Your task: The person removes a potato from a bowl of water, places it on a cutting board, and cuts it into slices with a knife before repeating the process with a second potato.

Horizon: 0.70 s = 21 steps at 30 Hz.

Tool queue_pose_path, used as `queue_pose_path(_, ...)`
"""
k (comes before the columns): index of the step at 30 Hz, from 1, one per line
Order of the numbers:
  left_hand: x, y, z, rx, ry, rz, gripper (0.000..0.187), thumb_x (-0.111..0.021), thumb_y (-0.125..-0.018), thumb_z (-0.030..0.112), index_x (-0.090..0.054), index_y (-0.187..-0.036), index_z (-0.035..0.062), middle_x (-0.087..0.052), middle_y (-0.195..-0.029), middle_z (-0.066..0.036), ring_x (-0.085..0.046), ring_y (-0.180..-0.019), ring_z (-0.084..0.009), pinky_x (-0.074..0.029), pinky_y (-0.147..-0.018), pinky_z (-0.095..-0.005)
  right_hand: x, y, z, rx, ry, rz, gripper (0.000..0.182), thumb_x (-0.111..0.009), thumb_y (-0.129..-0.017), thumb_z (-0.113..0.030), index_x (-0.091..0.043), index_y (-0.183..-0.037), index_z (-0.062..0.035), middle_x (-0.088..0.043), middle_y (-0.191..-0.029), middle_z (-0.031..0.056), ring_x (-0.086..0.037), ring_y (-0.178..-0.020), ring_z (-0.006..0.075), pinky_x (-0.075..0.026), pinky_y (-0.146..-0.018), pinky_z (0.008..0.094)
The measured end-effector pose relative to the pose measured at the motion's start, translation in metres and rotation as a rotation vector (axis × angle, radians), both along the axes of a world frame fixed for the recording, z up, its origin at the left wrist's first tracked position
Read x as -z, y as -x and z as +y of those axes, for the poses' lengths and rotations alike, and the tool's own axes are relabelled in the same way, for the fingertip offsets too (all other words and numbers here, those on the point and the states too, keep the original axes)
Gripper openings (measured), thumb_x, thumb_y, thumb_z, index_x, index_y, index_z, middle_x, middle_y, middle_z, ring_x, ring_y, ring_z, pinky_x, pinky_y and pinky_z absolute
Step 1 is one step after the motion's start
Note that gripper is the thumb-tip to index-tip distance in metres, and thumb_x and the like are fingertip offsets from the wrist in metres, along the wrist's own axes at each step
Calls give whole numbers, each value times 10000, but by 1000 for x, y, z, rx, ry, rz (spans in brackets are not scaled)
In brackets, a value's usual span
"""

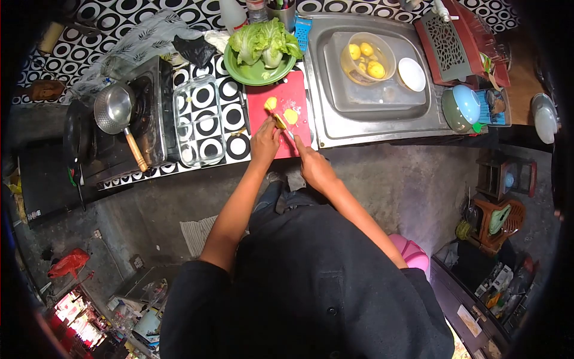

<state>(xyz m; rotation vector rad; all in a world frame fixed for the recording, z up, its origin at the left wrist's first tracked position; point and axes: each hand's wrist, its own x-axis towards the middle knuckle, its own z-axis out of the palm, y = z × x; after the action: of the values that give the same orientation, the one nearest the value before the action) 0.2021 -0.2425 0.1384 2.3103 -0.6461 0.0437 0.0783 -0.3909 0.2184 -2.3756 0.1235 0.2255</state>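
Note:
On the red cutting board (297,93), my left hand (265,142) has its fingers closed around a yellow potato piece (280,123). My right hand (317,170) grips a knife (288,132), its blade slanting up and left beside the left fingertips, right at that piece. The knife's handle is mostly covered by the right hand. Two more yellow potato pieces lie farther up the board: one slice (271,103) near the blade's tip and another slice (291,116) to the right, with small wet bits around it.
A green basin of lettuce (263,43) stands behind the board. Right of it, the steel sink (323,113) holds a bowl (391,60) of peeled potatoes and a white dish (412,75). To the left are a glass dish (198,122) and a stove with a saucepan (115,107).

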Motion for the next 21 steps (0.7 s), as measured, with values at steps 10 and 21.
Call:
queue_pose_path(10, 1, 0, -1, -8, 2, 44, 246, -695, -871, 82, -622, -1085, -15, -651, -1264, -218, -635, -1163, -362, -548, -921, -429, 4, -1, 1, -10, -2, -33, 728, -519, -834, 50, -292, -1526, 27, -626, -976, 322, -655, -882, 493, -528, -785, 534)
queue_pose_path(21, 1, 0, -1, -1, -19, 22, 261, -689, -878, 87, -626, -1105, -26, -651, -1258, -229, -629, -1175, -365, -540, -939, -433, -2, 1, -5, -29, -18, 12, 726, -524, -834, 37, -297, -1524, 32, -630, -1010, 326, -657, -903, 487, -529, -808, 529)
